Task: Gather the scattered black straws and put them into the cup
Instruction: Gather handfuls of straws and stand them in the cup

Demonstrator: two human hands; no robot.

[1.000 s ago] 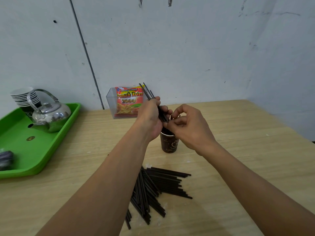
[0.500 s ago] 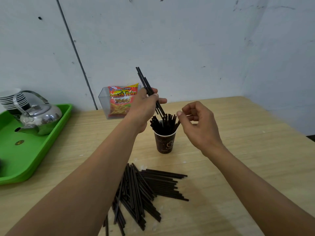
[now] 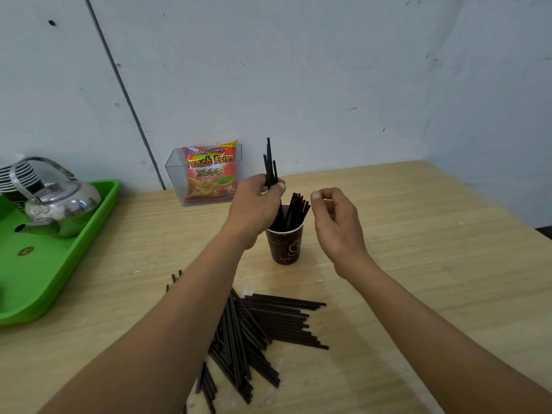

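A dark brown paper cup stands on the wooden table and holds several black straws that lean to the right. My left hand grips a small bunch of black straws almost upright, their lower ends inside the cup. My right hand hovers just right of the cup, fingers loosely curled, holding nothing. A heap of scattered black straws lies on the table nearer to me, partly hidden under my left forearm.
A green tray at the left carries a steel kettle and stacked cups. A clear plastic box with a French fries packet stands against the back wall. Walls close off the back and right sides.
My left hand has turned its bunch of straws from tilted to nearly upright and lowered it into the cup. My right hand has let go and drawn off to the right.
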